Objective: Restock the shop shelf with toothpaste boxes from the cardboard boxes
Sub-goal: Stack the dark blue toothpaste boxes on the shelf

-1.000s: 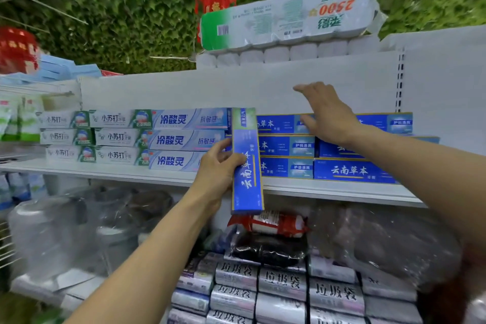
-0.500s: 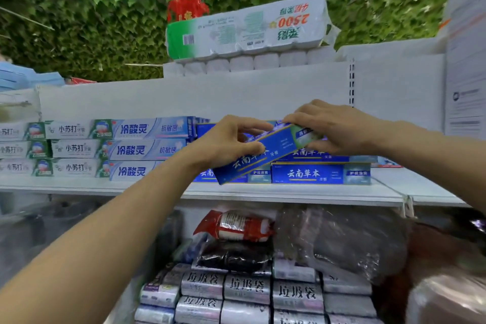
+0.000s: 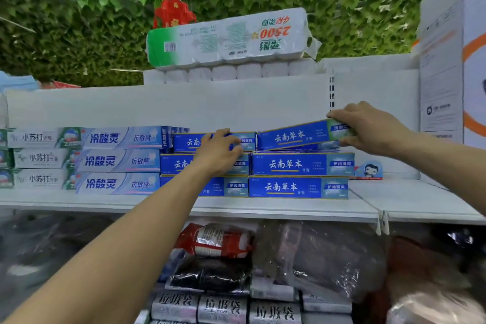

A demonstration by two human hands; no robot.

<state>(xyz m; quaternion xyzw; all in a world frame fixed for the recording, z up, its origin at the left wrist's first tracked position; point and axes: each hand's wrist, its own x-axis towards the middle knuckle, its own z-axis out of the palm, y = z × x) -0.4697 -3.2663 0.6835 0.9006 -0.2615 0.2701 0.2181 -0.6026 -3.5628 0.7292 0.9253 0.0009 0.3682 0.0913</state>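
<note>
Right fingers (image 3: 339, 114): They are curled over the top edge of one blue toothpaste box (image 3: 294, 135), at its green end. The thumb is tucked under it, so the box is pinched by the right hand (image 3: 368, 129).
Held box: It is tilted. Its left end is set down on the right blue stack (image 3: 297, 164), and its right end is lifted up.
Left fingers (image 3: 235, 146): They are bent a little and laid against the front of the left blue stack (image 3: 236, 187). Nothing is gripped by the left hand (image 3: 218, 151).
Blue stacks: Two are set side by side, touching, three boxes high on the left and two on the right under the held box.
Left side: The room is filled by pale toothpaste boxes (image 3: 118, 160), packed tight against the blue ones.
Right side: A bare stretch of shelf (image 3: 407, 194) is seen past the right stack, with a small cartoon tag (image 3: 368, 169) just beside it.
Front edge: A thin bare strip is left before the stacks.
Above: Open room is left under the top of the white back panel (image 3: 236, 105), where a toilet paper pack (image 3: 226, 37) is laid.
Far right: The space is closed by a tall white carton (image 3: 447, 73).
</note>
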